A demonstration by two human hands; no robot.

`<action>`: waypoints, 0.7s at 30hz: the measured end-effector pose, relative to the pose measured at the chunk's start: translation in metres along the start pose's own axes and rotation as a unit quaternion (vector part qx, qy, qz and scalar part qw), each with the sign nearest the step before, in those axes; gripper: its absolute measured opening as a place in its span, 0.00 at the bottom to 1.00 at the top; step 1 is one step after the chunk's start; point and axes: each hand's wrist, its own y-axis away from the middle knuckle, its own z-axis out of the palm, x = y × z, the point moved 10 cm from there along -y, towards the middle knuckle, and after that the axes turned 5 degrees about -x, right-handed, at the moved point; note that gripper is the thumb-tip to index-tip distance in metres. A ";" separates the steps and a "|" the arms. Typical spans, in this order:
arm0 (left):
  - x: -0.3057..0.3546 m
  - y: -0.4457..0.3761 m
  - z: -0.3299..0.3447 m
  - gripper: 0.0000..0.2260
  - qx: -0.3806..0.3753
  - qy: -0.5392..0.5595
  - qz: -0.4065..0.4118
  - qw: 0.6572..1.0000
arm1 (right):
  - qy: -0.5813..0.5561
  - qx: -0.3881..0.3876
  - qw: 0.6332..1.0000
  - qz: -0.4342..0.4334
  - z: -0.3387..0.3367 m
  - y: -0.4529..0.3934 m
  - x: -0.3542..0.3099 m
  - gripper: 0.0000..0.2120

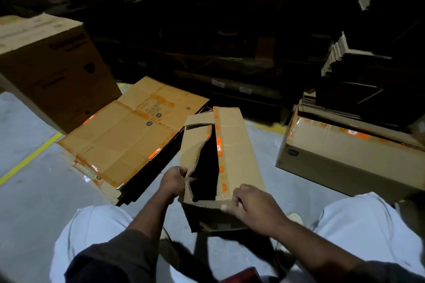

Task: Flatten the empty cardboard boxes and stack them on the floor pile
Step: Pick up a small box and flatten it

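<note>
Standing on the floor (pixel 34 202) between the person's knees: one box (pixel 236 145), long and narrow, top flaps partly open with a dark gap down the middle, orange tape along the right flap.

Left hand (pixel 173 182): fingers curled round the torn edge of the left flap, gripping it at the box's near left corner.

Right hand (pixel 253 204): fingers bent over the near end of the box, clamped on the right flap's edge; slightly blurred.

Pile (pixel 124 135): flattened boxes lying on the floor just left of the box, top sheet tan with orange tape and small printed logos; its right edge near the box, contact not discernible.

Large box (pixel 50 71): upright, closed, behind and left of the pile.

Sealed box (pixel 345 156): on the floor to the right, well apart from the box in hand, with flat cardboard stacked on top.

Yellow line (pixel 30 158): painted on the floor at left.

Background: dark, with cardboard stacks barely visible.
</note>
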 end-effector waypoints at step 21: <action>0.020 0.049 0.011 0.04 0.261 -0.285 0.154 0.909 | 0.120 0.076 0.960 0.240 0.039 -0.062 0.082 0.44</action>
